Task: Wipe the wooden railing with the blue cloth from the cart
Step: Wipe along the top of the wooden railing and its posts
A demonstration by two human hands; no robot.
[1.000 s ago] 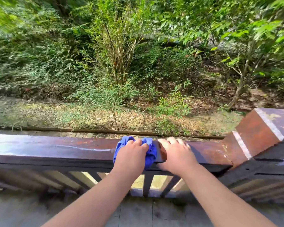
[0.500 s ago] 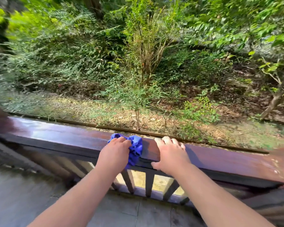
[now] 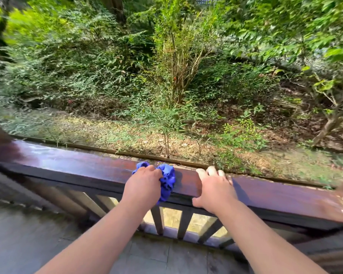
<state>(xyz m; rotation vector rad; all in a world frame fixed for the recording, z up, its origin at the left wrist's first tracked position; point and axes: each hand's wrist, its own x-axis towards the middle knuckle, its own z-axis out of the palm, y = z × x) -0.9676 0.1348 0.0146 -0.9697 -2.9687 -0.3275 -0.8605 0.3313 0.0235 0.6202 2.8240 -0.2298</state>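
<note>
1. My left hand is bunched around the blue cloth, fingers curled over the top of it and pressing it down onto the flat top of the wooden railing; part of the cloth hangs over the near edge
2. My right hand holds nothing: the palm lies flat on the same rail just to the right of the cloth, fingers spread loosely and hooked over the far edge, thumb on the near face
3. Compared with a second ago, the cloth has slid leftward along the rail and the right hand has followed it; the corner post that filled the right side of the view is now out of frame, and more of the left stretch of rail has come in
4. I read this as mid-stroke, working leftward. The long run of rail to the left looks like the part left to do
5. The cart is nowhere in view
6. Next I would keep the cloth flat and pushed down while sliding left, so the hanging part does not slip between the slats
</note>
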